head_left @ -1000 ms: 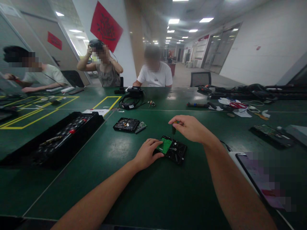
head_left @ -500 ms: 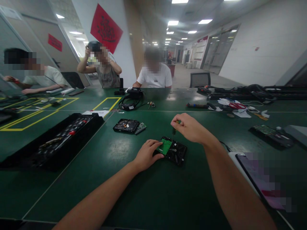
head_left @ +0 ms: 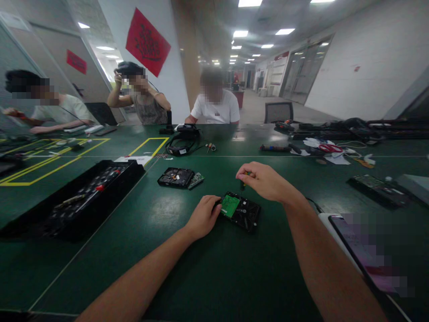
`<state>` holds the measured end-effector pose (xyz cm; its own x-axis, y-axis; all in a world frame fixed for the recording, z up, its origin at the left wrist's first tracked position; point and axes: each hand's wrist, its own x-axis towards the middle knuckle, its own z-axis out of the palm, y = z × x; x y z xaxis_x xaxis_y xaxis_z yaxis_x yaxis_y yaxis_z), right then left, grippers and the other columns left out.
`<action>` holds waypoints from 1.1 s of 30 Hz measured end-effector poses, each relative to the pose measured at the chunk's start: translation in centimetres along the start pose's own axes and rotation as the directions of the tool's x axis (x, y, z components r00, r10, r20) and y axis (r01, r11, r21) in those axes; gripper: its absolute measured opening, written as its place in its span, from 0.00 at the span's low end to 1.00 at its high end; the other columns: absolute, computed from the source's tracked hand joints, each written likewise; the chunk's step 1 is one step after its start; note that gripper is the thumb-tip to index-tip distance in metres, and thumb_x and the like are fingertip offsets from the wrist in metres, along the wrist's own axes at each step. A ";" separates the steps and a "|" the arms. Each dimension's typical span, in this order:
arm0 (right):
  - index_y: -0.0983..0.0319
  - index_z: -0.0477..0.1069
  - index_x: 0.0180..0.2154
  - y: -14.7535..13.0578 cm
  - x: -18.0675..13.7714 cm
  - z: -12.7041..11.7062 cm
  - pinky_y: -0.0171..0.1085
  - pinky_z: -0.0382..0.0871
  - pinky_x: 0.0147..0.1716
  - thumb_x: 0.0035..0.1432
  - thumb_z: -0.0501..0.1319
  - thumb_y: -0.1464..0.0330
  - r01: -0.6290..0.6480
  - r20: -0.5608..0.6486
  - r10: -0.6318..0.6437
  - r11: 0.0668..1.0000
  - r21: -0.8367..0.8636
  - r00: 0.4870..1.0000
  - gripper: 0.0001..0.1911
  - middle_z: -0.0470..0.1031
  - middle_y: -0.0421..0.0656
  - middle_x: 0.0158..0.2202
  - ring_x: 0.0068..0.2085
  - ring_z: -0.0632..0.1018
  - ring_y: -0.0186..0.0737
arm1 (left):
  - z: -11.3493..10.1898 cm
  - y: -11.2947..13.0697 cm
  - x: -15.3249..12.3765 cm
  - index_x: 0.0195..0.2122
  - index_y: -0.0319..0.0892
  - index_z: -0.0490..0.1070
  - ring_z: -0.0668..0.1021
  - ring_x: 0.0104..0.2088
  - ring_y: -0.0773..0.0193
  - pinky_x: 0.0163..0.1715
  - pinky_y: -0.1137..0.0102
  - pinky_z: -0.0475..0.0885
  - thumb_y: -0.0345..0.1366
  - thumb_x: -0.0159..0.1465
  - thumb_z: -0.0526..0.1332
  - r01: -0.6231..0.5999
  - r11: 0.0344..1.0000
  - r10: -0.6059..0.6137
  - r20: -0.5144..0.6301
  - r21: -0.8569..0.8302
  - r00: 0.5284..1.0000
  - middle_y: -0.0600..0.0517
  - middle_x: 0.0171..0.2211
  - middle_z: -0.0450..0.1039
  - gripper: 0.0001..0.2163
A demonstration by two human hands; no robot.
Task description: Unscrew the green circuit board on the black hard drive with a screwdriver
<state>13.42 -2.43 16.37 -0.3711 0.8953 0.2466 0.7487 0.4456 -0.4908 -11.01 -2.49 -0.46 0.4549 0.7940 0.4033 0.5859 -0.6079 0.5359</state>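
In front of me on the green table lies a hard drive (head_left: 248, 215), underside up, with a green circuit board (head_left: 231, 205) on its left half. My left hand (head_left: 204, 217) pinches the drive's left edge between thumb and fingers. Above the drive's far edge, my right hand (head_left: 263, 180) grips a screwdriver (head_left: 244, 181) with a dark green and yellow handle. Its handle points down; the tip is too faint to tell whether it touches the drive. Farther left rest another hard drive (head_left: 176, 176) and a loose circuit board (head_left: 196, 180).
A long black tray (head_left: 134, 170) of tools stands at left. At right are a phone (head_left: 348, 246) and another hard drive (head_left: 375, 190). Toward the back lie a headset (head_left: 181, 145), small tools and red-handled scissors (head_left: 330, 148). Several people sit across the table.
My left fingers have slid off the circuit board to the drive's left edge. My right hand, with the screwdriver, has shifted slightly left and down.
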 end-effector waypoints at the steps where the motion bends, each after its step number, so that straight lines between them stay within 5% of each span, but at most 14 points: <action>1: 0.60 0.80 0.41 0.1 0.0 0.0 0.35 0.68 0.39 0.67 0.59 0.67 0.008 -0.002 -0.008 1.000 0.014 1.000 0.10 0.81 0.45 0.41 0.38 0.79 0.39 | 0.1 -0.1 0.0 0.57 0.42 0.71 0.75 0.54 0.53 0.58 0.54 0.72 0.37 0.74 0.55 -0.002 1.000 0.003 -0.004 0.004 1.000 0.43 0.52 0.75 0.13; 5: 0.60 0.76 0.50 0.4 -0.1 0.2 0.35 0.69 0.37 0.66 0.59 0.70 -0.061 -0.003 0.062 0.990 0.124 0.998 0.12 0.82 0.43 0.41 0.32 0.79 0.36 | 0.4 -0.5 0.0 0.54 0.43 0.72 0.75 0.54 0.53 0.58 0.54 0.73 0.37 0.73 0.56 -0.008 1.000 0.009 -0.019 0.010 1.000 0.44 0.51 0.76 0.12; 12: 0.60 0.79 0.40 0.4 0.2 0.2 0.36 0.68 0.37 0.67 0.60 0.66 -0.041 -0.023 0.042 0.998 0.040 0.999 0.09 0.82 0.44 0.41 0.35 0.79 0.38 | 0.5 -0.7 -0.1 0.54 0.44 0.73 0.76 0.54 0.53 0.59 0.54 0.73 0.37 0.73 0.57 -0.022 1.000 0.022 -0.025 0.002 0.999 0.44 0.51 0.76 0.12; 18: 0.60 0.75 0.50 1.0 0.0 0.4 0.35 0.70 0.34 0.67 0.58 0.69 -0.092 0.006 0.092 0.984 0.151 0.996 0.12 0.82 0.43 0.40 0.29 0.79 0.34 | 0.2 -0.4 0.0 0.54 0.44 0.73 0.76 0.54 0.53 0.58 0.54 0.73 0.37 0.73 0.57 -0.026 1.000 0.026 -0.017 0.008 1.000 0.44 0.50 0.76 0.12; 29: 0.60 0.76 0.41 0.9 0.2 0.4 0.34 0.69 0.32 0.70 0.56 0.62 -0.113 0.016 0.112 0.976 0.184 0.994 0.12 0.79 0.41 0.30 0.29 0.80 0.37 | 0.3 -0.4 0.0 0.54 0.44 0.73 0.75 0.54 0.53 0.59 0.53 0.72 0.37 0.73 0.57 -0.032 0.999 0.032 -0.015 0.011 0.999 0.44 0.51 0.76 0.11; 33: 0.60 0.76 0.45 1.0 0.1 0.4 0.34 0.69 0.32 0.68 0.58 0.64 -0.105 0.003 0.107 0.977 0.184 0.994 0.10 0.80 0.41 0.31 0.27 0.79 0.35 | 0.3 -0.4 0.0 0.53 0.44 0.73 0.76 0.54 0.53 0.58 0.53 0.73 0.37 0.73 0.58 -0.033 0.999 0.033 -0.014 0.012 0.999 0.44 0.51 0.76 0.11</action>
<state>13.96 -1.84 15.59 -0.2905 0.9377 0.1905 0.6697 0.3415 -0.6595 -11.06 -2.24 -0.89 0.4645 0.7732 0.4317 0.5782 -0.6340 0.5135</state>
